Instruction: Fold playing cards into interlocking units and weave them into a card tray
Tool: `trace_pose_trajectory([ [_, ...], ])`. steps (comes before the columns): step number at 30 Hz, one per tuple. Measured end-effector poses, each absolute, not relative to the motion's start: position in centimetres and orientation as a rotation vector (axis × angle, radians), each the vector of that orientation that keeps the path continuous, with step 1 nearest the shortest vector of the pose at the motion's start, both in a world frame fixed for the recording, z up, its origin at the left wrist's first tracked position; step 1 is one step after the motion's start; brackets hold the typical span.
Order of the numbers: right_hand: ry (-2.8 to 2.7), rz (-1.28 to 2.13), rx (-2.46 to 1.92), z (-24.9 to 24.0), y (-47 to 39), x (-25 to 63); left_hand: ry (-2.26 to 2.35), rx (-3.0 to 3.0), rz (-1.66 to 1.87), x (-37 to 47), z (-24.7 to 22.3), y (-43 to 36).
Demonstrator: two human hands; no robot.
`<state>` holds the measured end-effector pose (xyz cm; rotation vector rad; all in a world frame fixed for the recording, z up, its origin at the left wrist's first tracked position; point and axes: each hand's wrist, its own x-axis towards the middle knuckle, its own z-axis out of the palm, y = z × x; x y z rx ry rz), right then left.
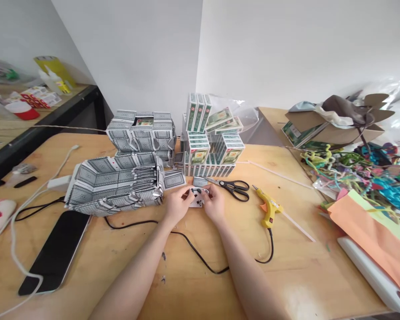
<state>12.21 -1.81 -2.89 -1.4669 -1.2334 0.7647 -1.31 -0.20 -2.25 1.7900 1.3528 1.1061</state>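
Between my two hands is a playing card point(196, 201), face up, with black spade marks and a 5 near its lower edge. My left hand point(179, 203) pinches its left side and my right hand point(214, 203) its right side, thumbs on the face. Just beyond my fingers lies a small patterned card piece point(200, 182). Black-handled scissors point(235, 189) rest right of it, blades toward my hands. To the left stands an open box built of folded cards point(103, 182), with a loose card point(174, 179) lying face down beside it.
A second folded-card structure point(142, 133) stands behind, beside stacked card packs point(200, 151). On the right lies a yellow glue gun point(268, 209), its black cord running under my arms. A phone point(56, 253) and white cable are at left; pipe cleaners point(360, 173) and coloured paper point(370, 235) at right.
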Motion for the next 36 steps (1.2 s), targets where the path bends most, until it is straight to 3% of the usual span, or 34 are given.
trace_pose_trajectory([
  [15,-1.010,0.904,-1.378,-3.0,-1.2,12.7,1.059,1.264,1.086,-1.1,-2.4,0.7],
  [29,-1.233,0.971,-1.237,-2.9,-1.4,12.3,1.227,1.418,1.171,-1.2,-2.5,0.4],
  [36,-1.323,0.803,-1.402,-2.8,-1.6,12.0,1.228,1.410,1.204,-1.1,-2.5,0.5],
])
